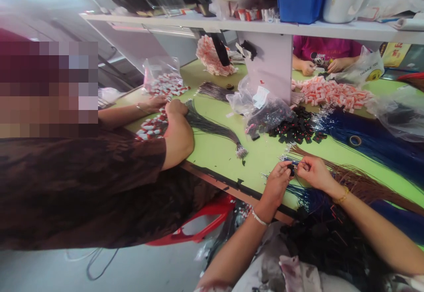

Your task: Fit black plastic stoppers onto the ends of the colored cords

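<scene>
Near the table's front edge, my left hand [278,182] pinches a small black connector housing [291,170] between thumb and fingers. Close against it on the right, my right hand [313,172] has its fingers closed on what looks like a thin wire at the housing; the fingers partly hide it. Bundles of brown wires [361,181] and dark blue wires [300,193] with metal-tipped ends lie around and under my hands. Beyond them spreads a pile of black connector housings [300,126], partly beside a clear plastic bag [250,100].
A co-worker's arm [179,137] reaches over the table at left, by red-and-white parts [152,126] and a grey wire bundle [212,126]. A shelf [232,24] spans the back. Across the table, another person's hands [308,67] work near orange-and-white parts [334,92]. A red stool [198,221] stands below.
</scene>
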A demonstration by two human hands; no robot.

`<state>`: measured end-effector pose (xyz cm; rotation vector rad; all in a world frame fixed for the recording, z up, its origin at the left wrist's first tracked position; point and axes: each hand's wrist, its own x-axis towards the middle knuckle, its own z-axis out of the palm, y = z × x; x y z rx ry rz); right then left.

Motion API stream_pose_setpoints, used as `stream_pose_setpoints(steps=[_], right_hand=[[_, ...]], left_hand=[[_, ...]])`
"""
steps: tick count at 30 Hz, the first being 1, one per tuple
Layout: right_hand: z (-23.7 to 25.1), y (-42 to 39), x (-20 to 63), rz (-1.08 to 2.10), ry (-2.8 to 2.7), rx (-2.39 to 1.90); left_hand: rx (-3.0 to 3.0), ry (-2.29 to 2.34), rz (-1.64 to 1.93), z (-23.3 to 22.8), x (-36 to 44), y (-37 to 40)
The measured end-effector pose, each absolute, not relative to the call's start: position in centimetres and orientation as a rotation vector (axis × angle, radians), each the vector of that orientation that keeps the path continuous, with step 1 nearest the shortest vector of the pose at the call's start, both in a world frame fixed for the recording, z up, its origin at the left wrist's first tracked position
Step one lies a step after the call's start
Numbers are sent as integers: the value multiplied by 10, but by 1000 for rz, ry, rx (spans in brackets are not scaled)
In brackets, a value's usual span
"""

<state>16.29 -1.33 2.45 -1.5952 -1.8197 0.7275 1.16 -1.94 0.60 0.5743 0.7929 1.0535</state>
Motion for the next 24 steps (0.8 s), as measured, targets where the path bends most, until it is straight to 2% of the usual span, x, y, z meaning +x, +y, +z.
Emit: stream_pose_setpoints(steps=[11,19,24], right_hand=[[27,-6,179,1055,-1832,-1440],[19,-9,170,922,-1877,-1495],[29,-5,179,982,-1748,-1474]], left_hand=[[553,842,1016,6,11,-17],[593,860,1033,3,14,-16],[728,933,1080,15,14,-25]])
